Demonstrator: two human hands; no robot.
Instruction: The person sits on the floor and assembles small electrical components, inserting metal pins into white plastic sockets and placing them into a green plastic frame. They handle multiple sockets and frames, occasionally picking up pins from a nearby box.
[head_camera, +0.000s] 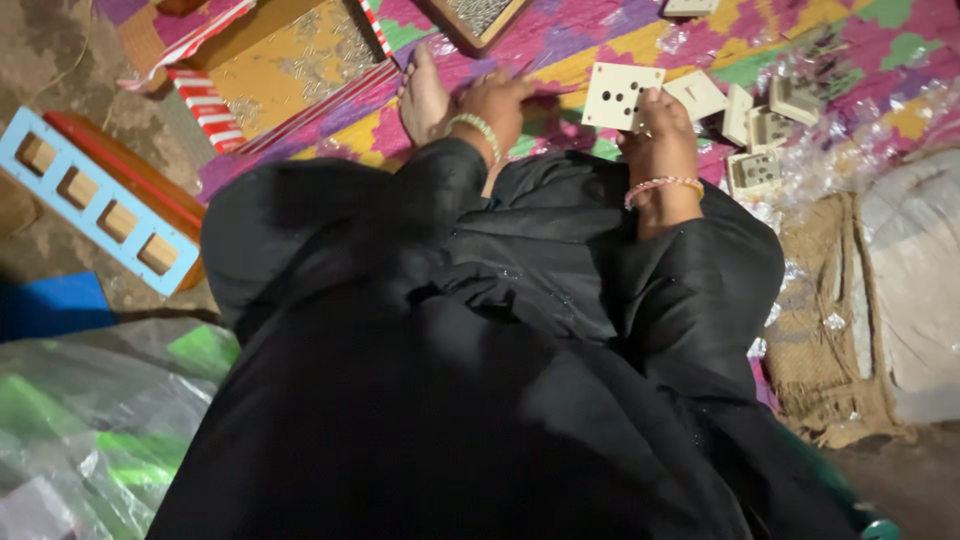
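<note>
fingers (655, 103) of the right hand (662, 135) were pinched on the lower edge of a cream socket plate (621, 95), holding it up just above the mat (560, 60), holed face to the camera. the left hand (493, 103) sat beside it, knuckles up, fingers curled down toward the mat; couldn't tell if they gripped anything, the tips were hidden. it was right next to a bare foot (423, 98). each wrist had a beaded bracelet, greenish on the left (473, 127), pink on the right (660, 185), and black sleeves ran back into a black robe (480, 350) filling the middle of the view. just right of the held plate was a loose pile of more plates (755, 125) on clear plastic wrap (850, 150). further out: burlap sacking (825, 330) on the right, a blue frame with square holes (95, 205) on the left floor, crumpled plastic bags (100, 420) bottom left.
</note>
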